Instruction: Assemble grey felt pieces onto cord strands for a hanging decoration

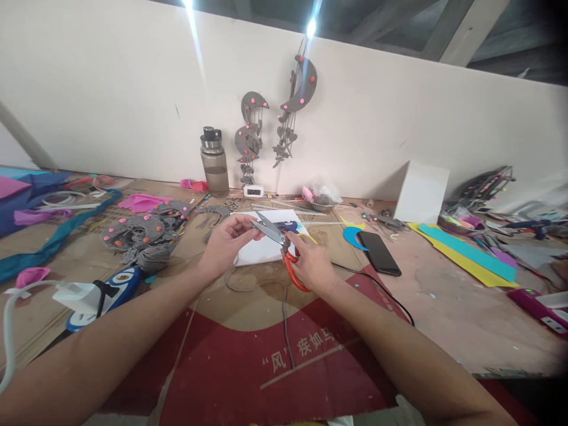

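Person's at the bench, both forearms stretched out over the red printed cardboard [248, 355]. R hand [310, 266] is wrapped round the orange handles of the scissors [279, 242]; blades look parted, tips pointing up and left toward the other hand. L hand [226, 239] is just beside the blade tips, thumb & fingers pinched together on sth small and thin. Can't make out what it is, too small. A grey cord [266, 284] loops on the cardboard right under both hands and trails back toward the person; can't tell if its end is what the L hand pinches.

Just behind the hands: white sheet [266, 248] w/ a blue glue gun [288, 226] lying on it. To the R, near the scissors hand, a black phone [378, 253] flat on the table. L side, a pile of grey felt crescents [142, 234] w/ pink dots, well apart from the hands. Water bottle [215, 161] stands by the back wall, and grey crescent hangings [275, 118] are stuck on the wall.
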Tool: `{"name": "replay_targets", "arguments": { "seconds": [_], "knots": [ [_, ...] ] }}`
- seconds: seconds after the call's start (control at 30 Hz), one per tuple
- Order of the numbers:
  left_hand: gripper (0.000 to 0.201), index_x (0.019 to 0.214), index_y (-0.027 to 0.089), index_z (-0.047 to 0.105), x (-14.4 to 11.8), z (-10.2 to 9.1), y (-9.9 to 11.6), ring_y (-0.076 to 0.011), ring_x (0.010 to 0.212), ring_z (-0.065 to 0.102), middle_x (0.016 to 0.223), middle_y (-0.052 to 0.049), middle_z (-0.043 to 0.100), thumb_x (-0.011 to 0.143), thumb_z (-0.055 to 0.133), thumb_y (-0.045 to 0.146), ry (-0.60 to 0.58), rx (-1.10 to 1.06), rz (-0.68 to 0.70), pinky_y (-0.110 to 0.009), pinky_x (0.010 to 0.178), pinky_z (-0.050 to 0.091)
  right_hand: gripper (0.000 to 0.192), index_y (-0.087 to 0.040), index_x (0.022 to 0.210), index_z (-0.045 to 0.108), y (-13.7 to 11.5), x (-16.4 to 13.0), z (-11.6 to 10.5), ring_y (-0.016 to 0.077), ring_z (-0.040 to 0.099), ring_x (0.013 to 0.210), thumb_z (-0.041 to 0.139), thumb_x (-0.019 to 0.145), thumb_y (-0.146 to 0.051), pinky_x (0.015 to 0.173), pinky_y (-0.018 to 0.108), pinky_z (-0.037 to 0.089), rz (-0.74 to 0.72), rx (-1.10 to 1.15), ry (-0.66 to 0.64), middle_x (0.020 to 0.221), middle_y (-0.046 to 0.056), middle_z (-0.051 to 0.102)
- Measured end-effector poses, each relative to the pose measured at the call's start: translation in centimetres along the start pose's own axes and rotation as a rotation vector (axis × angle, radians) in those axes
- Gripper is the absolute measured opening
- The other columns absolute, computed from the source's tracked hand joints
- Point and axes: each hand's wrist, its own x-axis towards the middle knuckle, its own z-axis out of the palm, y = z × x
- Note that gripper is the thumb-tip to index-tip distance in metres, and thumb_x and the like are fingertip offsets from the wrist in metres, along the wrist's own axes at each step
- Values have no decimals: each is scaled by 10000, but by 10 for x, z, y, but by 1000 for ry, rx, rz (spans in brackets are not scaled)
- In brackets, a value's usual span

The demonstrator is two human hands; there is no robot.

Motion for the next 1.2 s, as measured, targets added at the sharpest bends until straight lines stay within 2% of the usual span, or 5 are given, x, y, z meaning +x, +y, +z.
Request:
{"name": "replay_targets", "arguments": {
  "seconds": [0.37,0.6,0.77,0.9,1.2],
  "knots": [
    [279,971,181,594,-1,-1,0,-150,803,636,918,-27,645,737,698,289,20,-109,-11,-332,840,470,404,-206,1215,548,4,0,-1,205,616,867,504,819,-276,747,282,435,-32,25,2,990,82,673],
    [305,948,173,571,4,-4,-2,-140,758,637,817,-4,627,701,719,273,129,16,-10,-313,786,474,342,-198,1163,548,8,3,3,167,576,683,455,888,-379,647,260,405,1,199,72,817,43,660],
    [347,953,166,568,8,-8,1,-130,711,600,804,-12,634,671,732,283,158,119,10,-281,687,470,367,-217,1221,508,8,3,0,192,570,791,481,872,-328,672,276,384,6,-11,37,981,85,627],
    [377,956,168,566,9,-10,3,-129,735,588,841,-14,624,643,749,268,151,163,6,-265,666,464,400,-220,1247,499,9,3,-1,225,562,879,494,857,-311,690,288,364,-26,-236,-20,977,94,624],
    [453,1044,174,556,8,-13,7,-144,729,613,808,-10,640,641,744,255,88,218,-65,-262,655,452,353,-244,1228,523,10,3,-4,223,557,804,414,896,-289,625,303,300,-29,-429,3,930,97,626]
  ]
}}
